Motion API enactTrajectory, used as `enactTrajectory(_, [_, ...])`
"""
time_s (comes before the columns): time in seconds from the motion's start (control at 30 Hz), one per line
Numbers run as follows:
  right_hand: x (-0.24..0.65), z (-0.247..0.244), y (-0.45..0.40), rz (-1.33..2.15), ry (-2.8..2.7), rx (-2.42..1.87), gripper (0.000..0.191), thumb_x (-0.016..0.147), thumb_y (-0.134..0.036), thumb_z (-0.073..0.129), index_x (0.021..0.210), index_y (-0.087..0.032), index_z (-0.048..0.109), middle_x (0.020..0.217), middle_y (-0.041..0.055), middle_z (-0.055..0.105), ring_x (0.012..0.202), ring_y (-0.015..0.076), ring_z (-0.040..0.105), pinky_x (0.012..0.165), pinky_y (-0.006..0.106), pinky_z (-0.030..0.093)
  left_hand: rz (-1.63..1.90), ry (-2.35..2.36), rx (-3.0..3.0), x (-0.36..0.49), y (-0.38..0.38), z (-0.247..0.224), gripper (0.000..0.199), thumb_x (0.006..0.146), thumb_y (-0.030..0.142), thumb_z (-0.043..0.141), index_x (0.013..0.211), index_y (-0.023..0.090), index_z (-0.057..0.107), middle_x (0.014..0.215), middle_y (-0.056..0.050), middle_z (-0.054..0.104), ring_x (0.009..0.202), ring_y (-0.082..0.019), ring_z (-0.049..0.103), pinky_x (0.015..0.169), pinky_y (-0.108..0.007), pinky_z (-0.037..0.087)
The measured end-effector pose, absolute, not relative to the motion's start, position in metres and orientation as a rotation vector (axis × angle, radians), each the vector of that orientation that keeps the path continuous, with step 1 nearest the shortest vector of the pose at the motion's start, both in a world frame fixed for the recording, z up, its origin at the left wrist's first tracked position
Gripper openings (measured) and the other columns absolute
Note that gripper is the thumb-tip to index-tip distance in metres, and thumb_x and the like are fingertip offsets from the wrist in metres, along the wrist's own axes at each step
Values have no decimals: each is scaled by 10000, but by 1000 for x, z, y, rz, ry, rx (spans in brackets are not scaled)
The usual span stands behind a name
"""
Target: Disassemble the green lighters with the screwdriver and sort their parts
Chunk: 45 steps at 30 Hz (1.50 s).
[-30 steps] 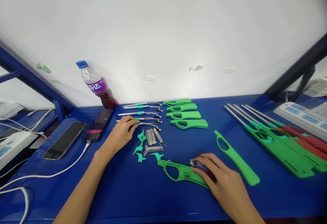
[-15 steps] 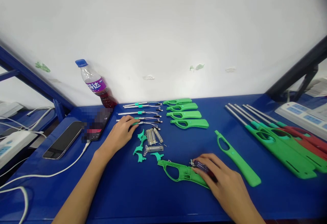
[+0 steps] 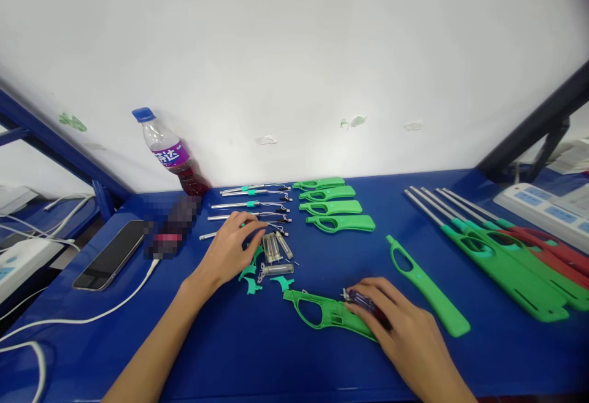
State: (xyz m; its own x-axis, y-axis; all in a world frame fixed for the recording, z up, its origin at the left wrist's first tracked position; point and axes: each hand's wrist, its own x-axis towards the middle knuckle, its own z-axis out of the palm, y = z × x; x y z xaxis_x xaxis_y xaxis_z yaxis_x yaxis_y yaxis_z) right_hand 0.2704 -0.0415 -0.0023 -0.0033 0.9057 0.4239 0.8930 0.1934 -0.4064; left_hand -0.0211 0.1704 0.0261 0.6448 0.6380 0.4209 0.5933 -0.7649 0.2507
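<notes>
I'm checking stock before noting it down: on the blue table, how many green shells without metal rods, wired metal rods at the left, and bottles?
Green shells without rods: 6
Wired metal rods: 5
Bottle: 1
Total: 12

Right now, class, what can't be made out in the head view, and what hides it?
Head view:
Dark purple piece: partly covered by the right hand.
What lies under the left hand: hidden by its palm.
Dark device: blurred by pixel blocks.
Red handles: cut off at right edge.
</notes>
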Motion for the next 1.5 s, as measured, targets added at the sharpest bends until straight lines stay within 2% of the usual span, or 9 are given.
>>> enactTrajectory(0.13, [271, -2, -41, 11, -1881, -1678, 319, 1111, -487, 453, 1126, -291, 703, 1085, 24, 773, 674, 149, 783, 526, 230, 590, 679, 948, 2771, -12, 161, 25, 333, 1102, 328, 511, 1374, 236, 679, 1251, -116, 672, 1161, -284, 632, 1075, -533, 502])
enactTrajectory(0.27, [270, -1, -41, 26, -1882, -1676, 315, 1114, -484, 450, 1131, -292, 699, 1091, 19, 770, 687, 144, 784, 526, 230, 588, 609, 913, 2756, -7, 154, 28, 365, 1087, 361, 553, 1416, 257, 672, 1326, -135, 632, 1198, -306, 620, 1046, -536, 535])
enactTrajectory(0.43, [270, -2, -41, 28, -1869, -1677, 319, 1112, -482, 457, 1132, -286, 709, 1093, 27, 772, 696, 146, 787, 536, 225, 589, 575, 858, 2752, -3, 148, 29, 327, 1070, 348, 580, 1365, 289, 709, 1343, -123, 623, 1224, -311, 605, 1076, -560, 523])
enactTrajectory(0.63, [271, -1, -41, 43, -1873, -1666, 301, 1109, -471, 472, 1146, -280, 703, 1093, 27, 767, 709, 148, 787, 561, 228, 600, 575, 832, 2753, 1, 146, 29, 231, 1059, 311, 576, 1185, 245, 758, 1272, -120, 636, 1154, -299, 603, 1038, -549, 530])
enactTrajectory(0.87, [270, 0, -41, 46, -1880, -1652, 297, 1111, -461, 474, 1140, -270, 699, 1051, 30, 770, 698, 152, 781, 577, 234, 601, 583, 830, 2755, 0, 142, 34, 208, 1054, 266, 536, 1078, 209, 735, 1210, -119, 637, 1089, -290, 587, 1004, -524, 517])
enactTrajectory(1.13, [274, -3, -42, 178, -1820, -1654, 260, 1086, -483, 526, 1123, -287, 693, 1053, 28, 769, 755, 167, 788, 620, 240, 608, 697, 786, 2757, -1, 139, 38, 230, 1036, 232, 545, 1199, 220, 707, 1244, -135, 641, 1153, -312, 583, 1000, -536, 517])
enactTrajectory(1.33, [279, -9, -42, 352, -1792, -1621, 144, 1050, -409, 633, 1142, -315, 690, 1086, 11, 761, 862, 163, 788, 740, 229, 618, 794, 624, 2766, 17, 77, 52, 194, 1015, 217, 602, 1185, 209, 694, 1122, -111, 696, 1066, -283, 600, 942, -496, 543])
enactTrajectory(1.43, [279, -11, -44, 397, -1751, -1624, 136, 1049, -415, 635, 1126, -320, 693, 1082, 6, 765, 892, 172, 786, 788, 246, 616, 683, 601, 2870, 29, 36, 43, 249, 1036, 291, 621, 1245, 173, 689, 1190, -114, 708, 1117, -299, 617, 962, -485, 544])
enactTrajectory(1.5, [278, -11, -45, 403, -1721, -1632, 140, 1047, -427, 635, 1123, -324, 693, 1074, 0, 770, 910, 180, 784, 807, 258, 610, 745, 581, 2950, 35, 17, 32, 261, 1080, 320, 555, 1225, 160, 700, 1186, -110, 726, 1092, -292, 640, 922, -453, 544])
